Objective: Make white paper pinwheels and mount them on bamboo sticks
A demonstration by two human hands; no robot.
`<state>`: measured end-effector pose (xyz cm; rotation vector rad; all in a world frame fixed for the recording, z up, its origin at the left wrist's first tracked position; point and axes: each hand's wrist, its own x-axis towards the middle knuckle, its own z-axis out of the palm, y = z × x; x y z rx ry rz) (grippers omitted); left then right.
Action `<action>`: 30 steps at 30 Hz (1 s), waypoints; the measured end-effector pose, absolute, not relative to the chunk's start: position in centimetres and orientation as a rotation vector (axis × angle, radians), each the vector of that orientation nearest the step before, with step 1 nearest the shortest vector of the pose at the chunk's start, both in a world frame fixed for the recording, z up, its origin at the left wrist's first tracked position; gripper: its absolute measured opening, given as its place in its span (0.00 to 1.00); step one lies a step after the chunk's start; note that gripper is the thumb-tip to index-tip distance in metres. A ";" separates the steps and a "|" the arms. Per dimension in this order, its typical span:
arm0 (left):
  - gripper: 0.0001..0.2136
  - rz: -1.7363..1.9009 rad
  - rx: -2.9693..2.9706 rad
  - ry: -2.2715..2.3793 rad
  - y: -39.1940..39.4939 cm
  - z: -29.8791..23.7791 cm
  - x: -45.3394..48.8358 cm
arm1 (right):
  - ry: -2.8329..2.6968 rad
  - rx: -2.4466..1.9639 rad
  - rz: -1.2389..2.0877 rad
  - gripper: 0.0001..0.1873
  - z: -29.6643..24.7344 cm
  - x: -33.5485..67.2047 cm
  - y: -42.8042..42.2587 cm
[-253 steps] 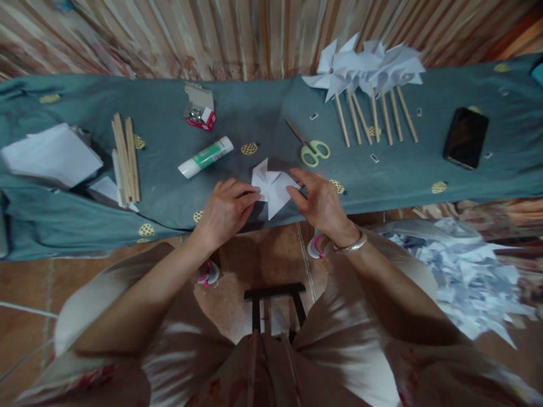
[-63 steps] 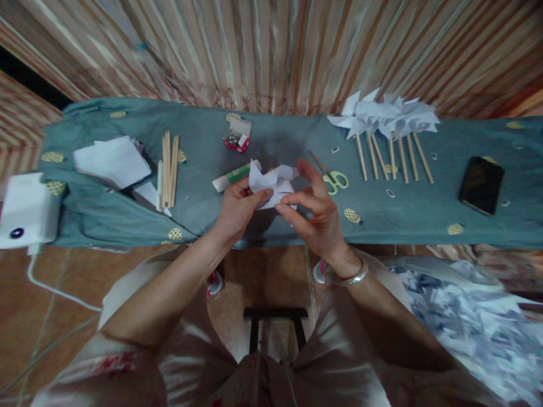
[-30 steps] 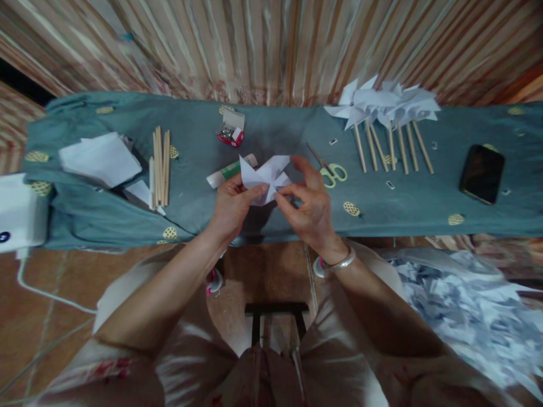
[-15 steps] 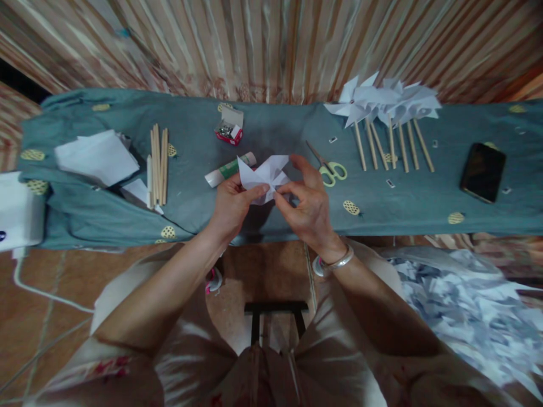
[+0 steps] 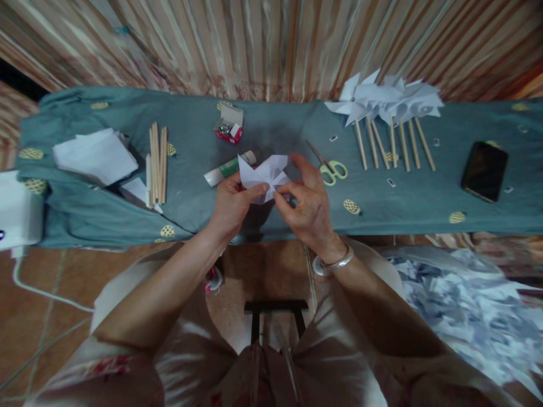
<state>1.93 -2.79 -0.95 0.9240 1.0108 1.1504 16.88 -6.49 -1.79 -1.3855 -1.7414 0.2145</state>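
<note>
Between my hands, above the table's near edge, is a white paper pinwheel (image 5: 271,168) with its points folded toward the middle. My left hand (image 5: 234,204) grips its left side, thumb pressed on the front near the centre. My right hand (image 5: 309,206) pinches the paper just right of the centre with thumb and index finger; whether something small is in that pinch I cannot make out. Just behind my left hand lies a glue stick (image 5: 229,168) with a green label. Scissors (image 5: 330,167) with light green handles lie beyond my right hand.
An open red box (image 5: 229,127) of small metal pieces stands at the back. To the left are wooden sticks (image 5: 160,164) and a paper stack (image 5: 95,157). Finished pinwheels (image 5: 386,102) on sticks and a phone (image 5: 484,171) lie right. A paper-filled bag (image 5: 475,305) sits below.
Almost nothing differs. The view has shifted very slightly, and both hands keep their hold on the pinwheel.
</note>
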 end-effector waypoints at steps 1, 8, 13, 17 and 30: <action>0.08 1.149 0.926 1.013 -2.8 -1.0 1.9 | -1.746 -1.388 0.203 0.06 -1.8 16.9 -6.5; 0.08 1.154 0.937 1.015 -2.8 -1.0 1.9 | -1.758 -1.396 0.211 0.06 -1.6 16.8 -6.6; 0.07 1.154 0.930 1.033 -2.8 -1.0 2.0 | -1.762 -1.385 0.230 0.06 -1.4 16.8 -6.6; 0.06 1.161 0.917 1.055 -2.8 -0.8 2.1 | -1.760 -1.401 0.282 0.06 -1.2 16.8 -6.7; 0.07 1.123 0.712 1.016 -1.4 -0.6 1.2 | -1.755 -1.360 0.131 0.04 0.0 17.8 -7.0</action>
